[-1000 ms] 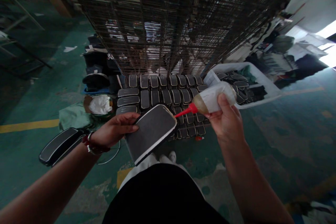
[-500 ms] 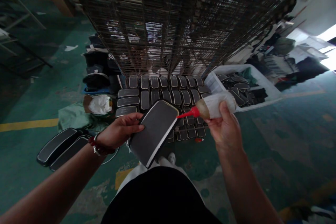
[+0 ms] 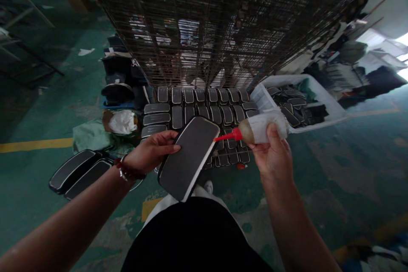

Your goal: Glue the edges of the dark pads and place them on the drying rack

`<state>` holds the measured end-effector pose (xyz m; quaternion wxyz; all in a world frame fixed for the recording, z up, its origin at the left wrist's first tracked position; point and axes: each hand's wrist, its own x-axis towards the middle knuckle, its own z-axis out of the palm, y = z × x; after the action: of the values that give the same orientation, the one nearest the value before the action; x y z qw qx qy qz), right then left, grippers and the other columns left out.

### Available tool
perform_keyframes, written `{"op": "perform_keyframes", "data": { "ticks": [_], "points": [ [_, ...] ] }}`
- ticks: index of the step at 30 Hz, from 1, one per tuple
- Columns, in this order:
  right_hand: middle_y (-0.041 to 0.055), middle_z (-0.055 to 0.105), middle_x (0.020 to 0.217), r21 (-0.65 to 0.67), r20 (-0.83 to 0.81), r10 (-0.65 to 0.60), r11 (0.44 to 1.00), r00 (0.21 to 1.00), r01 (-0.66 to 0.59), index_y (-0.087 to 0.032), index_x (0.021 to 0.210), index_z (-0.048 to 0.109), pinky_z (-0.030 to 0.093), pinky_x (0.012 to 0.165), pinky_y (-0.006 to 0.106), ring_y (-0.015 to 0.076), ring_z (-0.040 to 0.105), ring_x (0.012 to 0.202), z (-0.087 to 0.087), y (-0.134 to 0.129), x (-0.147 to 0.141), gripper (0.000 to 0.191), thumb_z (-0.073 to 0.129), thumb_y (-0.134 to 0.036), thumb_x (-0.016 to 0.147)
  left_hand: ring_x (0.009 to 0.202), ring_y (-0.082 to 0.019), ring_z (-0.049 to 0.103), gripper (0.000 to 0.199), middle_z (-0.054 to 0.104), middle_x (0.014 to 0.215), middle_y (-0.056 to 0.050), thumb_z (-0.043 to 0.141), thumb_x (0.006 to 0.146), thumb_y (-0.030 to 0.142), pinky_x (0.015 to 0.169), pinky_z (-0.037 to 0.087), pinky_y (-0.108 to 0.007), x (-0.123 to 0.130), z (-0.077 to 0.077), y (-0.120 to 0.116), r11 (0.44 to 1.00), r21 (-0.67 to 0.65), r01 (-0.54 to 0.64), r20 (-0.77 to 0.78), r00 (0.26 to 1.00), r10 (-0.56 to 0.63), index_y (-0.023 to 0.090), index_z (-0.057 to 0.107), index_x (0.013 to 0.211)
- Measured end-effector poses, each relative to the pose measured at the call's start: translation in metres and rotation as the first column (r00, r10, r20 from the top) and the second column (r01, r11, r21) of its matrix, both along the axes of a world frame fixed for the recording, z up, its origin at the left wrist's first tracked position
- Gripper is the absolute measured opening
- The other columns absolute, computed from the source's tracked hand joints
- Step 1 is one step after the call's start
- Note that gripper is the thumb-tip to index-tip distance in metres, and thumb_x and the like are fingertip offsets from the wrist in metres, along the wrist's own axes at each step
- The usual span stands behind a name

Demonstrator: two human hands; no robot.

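Pad (image 3: 190, 153), one, dark-faced, rounded corners, pale line along the edge; tilted in mid-air before the wearer's black top (image 3: 197, 238). Bottle (image 3: 263, 128), one, squeeze type, pale wrap over a brownish body, red nozzle (image 3: 229, 136); any lettering on the wrap too small to read. Left hand (image 3: 156, 149): thumb on the face, fingers behind, pinched on the pad's upper left edge; bracelets (image 3: 123, 171) at the wrist. Right hand (image 3: 273, 148): wrapped around the bottle, held nearly level, nozzle tip at the pad's right edge; contact cannot be told. Hands well apart. Beyond: similar pads (image 3: 177, 117) laid in rows at the foot of a wire rack (image 3: 191, 29); white bin (image 3: 266, 98) of dark pieces to the right. Left: two larger pads (image 3: 76, 169), green cloth (image 3: 89, 137), dark stack (image 3: 117, 68). Floor (image 3: 338, 170): green, worn, with yellow line (image 3: 38, 147).
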<state>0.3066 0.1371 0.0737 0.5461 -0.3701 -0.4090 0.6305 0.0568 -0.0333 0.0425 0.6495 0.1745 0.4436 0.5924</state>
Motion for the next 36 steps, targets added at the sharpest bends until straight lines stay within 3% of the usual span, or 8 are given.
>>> {"op": "perform_keyframes", "data": {
  "ticks": [14, 19, 22, 27, 36],
  "points": [
    [-0.0014, 0.069, 0.078, 0.069, 0.039, 0.096, 0.993, 0.995, -0.099, -0.025, 0.098, 0.073, 0.05, 0.045, 0.022, 0.014, 0.065, 0.063, -0.006, -0.025, -0.002, 0.023, 0.079, -0.042, 0.083, 0.056, -0.019, 0.072, 0.019, 0.076, 0.074, -0.008, 0.078, 0.068, 0.002, 0.051, 0.061, -0.026, 0.009, 0.014, 0.012, 0.981, -0.128, -0.143, 0.052, 0.987, 0.15, 0.012, 0.07, 0.082],
    [0.0012, 0.072, 0.082, 0.11, 0.06, 0.081, 0.99, 0.995, -0.087, -0.022, 0.094, 0.074, 0.06, 0.058, 0.027, 0.0161, 0.069, 0.071, -0.008, -0.032, -0.003, 0.024, 0.08, -0.042, 0.081, 0.051, -0.018, 0.069, 0.017, 0.073, 0.07, -0.008, 0.067, 0.073, -0.003, 0.047, 0.059, -0.026, 0.014, 0.017, 0.017, 0.954, -0.196, -0.225, 0.03, 0.972, 0.235, 0.012, 0.067, 0.081],
    [0.0031, 0.074, 0.085, 0.152, 0.076, 0.102, 0.982, 0.992, -0.112, -0.022, 0.102, 0.074, 0.064, 0.073, 0.034, 0.0202, 0.074, 0.083, -0.008, -0.036, -0.005, 0.027, 0.078, -0.041, 0.083, 0.05, -0.018, 0.068, 0.016, 0.073, 0.071, -0.009, 0.065, 0.076, -0.002, 0.046, 0.058, -0.026, 0.015, 0.016, 0.019, 0.942, -0.226, -0.249, 0.01, 0.966, 0.258, 0.012, 0.067, 0.082],
    [0.0066, 0.077, 0.1, 0.193, 0.088, 0.152, 0.967, 0.984, -0.167, -0.023, 0.12, 0.07, 0.063, 0.09, 0.047, 0.0258, 0.076, 0.095, -0.008, -0.04, -0.007, 0.044, 0.078, -0.043, 0.082, 0.05, -0.018, 0.067, 0.014, 0.072, 0.07, -0.009, 0.064, 0.077, 0.001, 0.046, 0.058, -0.027, 0.012, 0.012, 0.023, 0.931, -0.242, -0.273, -0.007, 0.96, 0.28, 0.012, 0.068, 0.084],
    [0.0076, 0.078, 0.103, 0.222, 0.079, 0.213, 0.948, 0.974, -0.226, -0.024, 0.113, 0.071, 0.058, 0.1, 0.056, 0.0282, 0.076, 0.099, -0.012, -0.041, -0.009, 0.038, 0.079, -0.043, 0.081, 0.05, -0.018, 0.066, 0.01, 0.07, 0.066, -0.006, 0.066, 0.074, 0.004, 0.046, 0.057, -0.028, 0.006, 0.006, 0.029, 0.891, -0.27, -0.365, -0.037, 0.929, 0.369, 0.014, 0.067, 0.077]
  ]
}}
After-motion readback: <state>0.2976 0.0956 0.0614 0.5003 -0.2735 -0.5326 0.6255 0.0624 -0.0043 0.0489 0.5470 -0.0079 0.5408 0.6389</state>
